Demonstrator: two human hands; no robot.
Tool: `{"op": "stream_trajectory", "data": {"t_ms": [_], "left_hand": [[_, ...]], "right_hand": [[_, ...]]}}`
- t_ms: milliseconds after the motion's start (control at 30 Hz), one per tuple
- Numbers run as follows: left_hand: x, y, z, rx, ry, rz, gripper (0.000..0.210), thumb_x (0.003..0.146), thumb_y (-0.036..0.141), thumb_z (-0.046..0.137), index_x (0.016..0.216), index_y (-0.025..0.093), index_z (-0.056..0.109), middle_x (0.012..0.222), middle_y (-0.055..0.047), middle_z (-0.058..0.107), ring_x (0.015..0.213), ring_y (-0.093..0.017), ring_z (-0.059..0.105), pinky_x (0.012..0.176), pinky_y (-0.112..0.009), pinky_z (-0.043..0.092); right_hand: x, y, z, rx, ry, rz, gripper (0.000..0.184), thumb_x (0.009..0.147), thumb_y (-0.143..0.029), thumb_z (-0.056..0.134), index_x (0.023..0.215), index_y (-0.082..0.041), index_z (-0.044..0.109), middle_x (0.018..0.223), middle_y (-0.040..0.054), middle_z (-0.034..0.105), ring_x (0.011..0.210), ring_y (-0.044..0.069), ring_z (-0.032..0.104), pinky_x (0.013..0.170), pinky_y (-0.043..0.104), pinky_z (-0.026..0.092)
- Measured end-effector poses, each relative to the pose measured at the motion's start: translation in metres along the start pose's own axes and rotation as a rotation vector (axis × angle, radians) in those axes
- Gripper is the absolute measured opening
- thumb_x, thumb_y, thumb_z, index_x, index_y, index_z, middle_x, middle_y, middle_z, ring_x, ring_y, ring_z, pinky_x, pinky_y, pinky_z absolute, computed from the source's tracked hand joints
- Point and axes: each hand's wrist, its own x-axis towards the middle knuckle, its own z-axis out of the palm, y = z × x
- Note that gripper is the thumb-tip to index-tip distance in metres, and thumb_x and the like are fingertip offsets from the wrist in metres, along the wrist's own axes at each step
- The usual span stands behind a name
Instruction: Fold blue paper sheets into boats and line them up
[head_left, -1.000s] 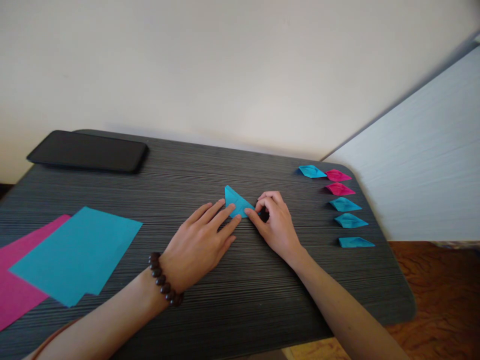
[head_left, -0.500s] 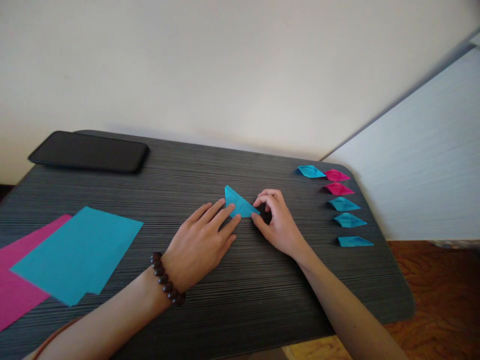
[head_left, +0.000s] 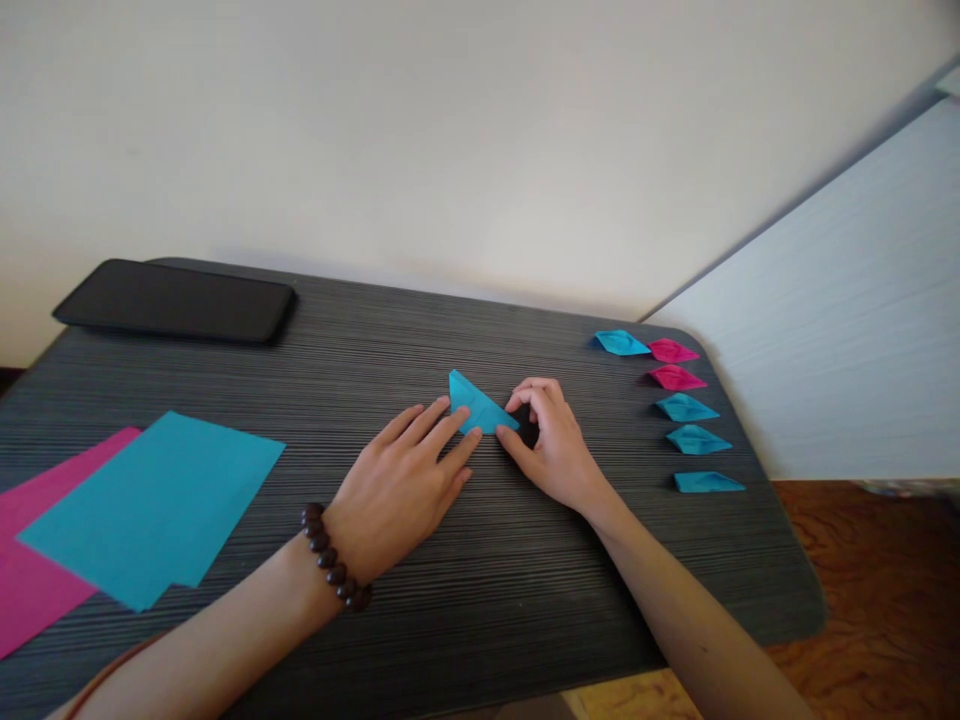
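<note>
A small folded blue paper [head_left: 484, 412], roughly triangular, lies on the dark table in front of me. My left hand [head_left: 405, 470] rests flat with its fingers stretched out, and its fingertips press on the left part of the paper. A beaded bracelet circles that wrist. At the paper's right corner, my right hand [head_left: 551, 445] has its thumb and index finger closed in a pinch, the other fingers curled. Part of the paper's left edge is hidden under my left fingertips.
Blue sheets [head_left: 165, 510] overlap pink paper [head_left: 37, 600] at the left. A black flat case-like object [head_left: 176, 302] sits at the back left. Along the right edge stand several folded blue paper boats [head_left: 697, 440] and two pink ones [head_left: 676, 377]. A wall rises behind the table [head_left: 375, 340].
My right thumb has slid slightly left along the lower edge of the folded paper. My left hand stays in place, and the view has shifted very little.
</note>
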Motion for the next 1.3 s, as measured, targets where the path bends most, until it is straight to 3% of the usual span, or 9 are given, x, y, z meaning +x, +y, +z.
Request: {"op": "stream_trajectory", "data": {"t_ms": [133, 333, 633, 800, 900, 1133, 1300], "left_hand": [[-0.001, 0.0, 0.0, 0.01, -0.002, 0.002, 0.034, 0.09, 0.025, 0.044, 0.121, 0.019, 0.055, 0.132, -0.01, 0.05, 0.126, -0.028, 0.041, 0.103, -0.047, 0.037], [-0.001, 0.0, 0.0, 0.019, -0.012, 0.002, 0.035, 0.09, 0.024, 0.043, 0.122, 0.019, 0.055, 0.133, -0.01, 0.05, 0.126, -0.028, 0.04, 0.103, -0.047, 0.037], [-0.005, -0.011, 0.003, 0.002, 0.017, 0.062, 0.033, 0.089, 0.026, 0.044, 0.119, 0.018, 0.057, 0.132, -0.006, 0.051, 0.126, -0.024, 0.041, 0.104, -0.043, 0.038], [-0.006, -0.008, 0.002, 0.031, 0.022, 0.063, 0.033, 0.089, 0.026, 0.045, 0.116, 0.017, 0.059, 0.133, -0.008, 0.051, 0.125, -0.026, 0.042, 0.103, -0.044, 0.039], [-0.005, -0.005, 0.002, 0.047, 0.022, 0.061, 0.034, 0.089, 0.026, 0.044, 0.118, 0.016, 0.058, 0.132, -0.009, 0.051, 0.124, -0.027, 0.043, 0.102, -0.044, 0.04], [-0.003, -0.002, 0.002, 0.07, 0.037, 0.058, 0.033, 0.088, 0.025, 0.046, 0.116, 0.015, 0.06, 0.131, -0.009, 0.052, 0.123, -0.027, 0.044, 0.1, -0.044, 0.042], [-0.004, 0.0, 0.001, 0.081, 0.031, 0.046, 0.035, 0.088, 0.025, 0.046, 0.118, 0.013, 0.058, 0.13, -0.012, 0.053, 0.123, -0.029, 0.044, 0.1, -0.044, 0.042]], "right_hand": [[0.001, 0.003, -0.004, 0.051, -0.049, -0.016, 0.021, 0.077, -0.012, 0.05, 0.096, -0.022, 0.049, 0.103, 0.0053, 0.047, 0.074, 0.014, 0.047, 0.075, 0.033, 0.045], [0.0, 0.0, -0.002, -0.017, -0.017, 0.007, 0.018, 0.077, -0.023, 0.058, 0.093, -0.021, 0.05, 0.102, 0.0063, 0.047, 0.087, 0.019, 0.048, 0.077, 0.036, 0.044], [-0.001, 0.007, -0.009, 0.056, -0.098, -0.007, 0.022, 0.078, -0.012, 0.051, 0.098, -0.022, 0.049, 0.105, 0.0049, 0.046, 0.078, 0.015, 0.048, 0.075, 0.034, 0.044], [-0.001, 0.001, 0.0, -0.024, -0.018, 0.007, 0.018, 0.079, -0.024, 0.056, 0.095, -0.022, 0.049, 0.102, 0.0057, 0.048, 0.086, 0.019, 0.05, 0.078, 0.037, 0.043], [-0.001, -0.003, 0.007, -0.103, 0.032, 0.012, 0.025, 0.075, -0.034, 0.062, 0.092, -0.021, 0.048, 0.099, 0.0064, 0.048, 0.095, 0.023, 0.049, 0.081, 0.04, 0.042], [0.001, -0.004, 0.005, -0.097, -0.004, 0.031, 0.02, 0.076, -0.023, 0.058, 0.093, -0.022, 0.048, 0.103, 0.0068, 0.048, 0.098, 0.022, 0.049, 0.079, 0.038, 0.043], [0.0, -0.005, 0.008, -0.145, 0.04, 0.037, 0.026, 0.074, -0.034, 0.061, 0.092, -0.021, 0.048, 0.101, 0.0071, 0.049, 0.098, 0.023, 0.049, 0.081, 0.04, 0.042]]}}
